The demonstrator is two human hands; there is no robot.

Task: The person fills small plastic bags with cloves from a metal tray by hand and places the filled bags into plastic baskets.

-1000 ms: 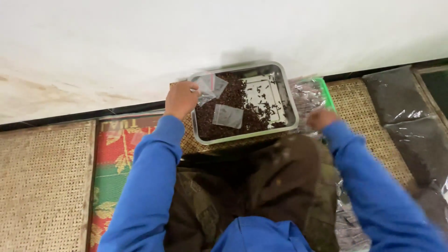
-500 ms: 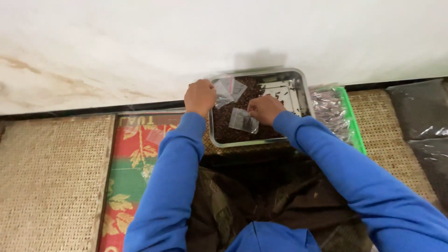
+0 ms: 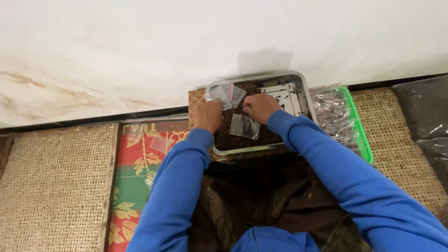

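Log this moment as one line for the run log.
left hand: holds small clear bag | right hand: over dark bits in metal tray | second clear bag: lying in tray | green tray: right, clear bags

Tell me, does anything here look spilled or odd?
Nothing looks spilled. The dark bits stay inside the metal tray. One small clear bag lies loose on them, while the left hand holds another bag near the right hand.

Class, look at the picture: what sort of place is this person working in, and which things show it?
Probably a home floor used as a workspace: woven mats against a stained white wall, with a metal tray of dark bits and small clear bags.
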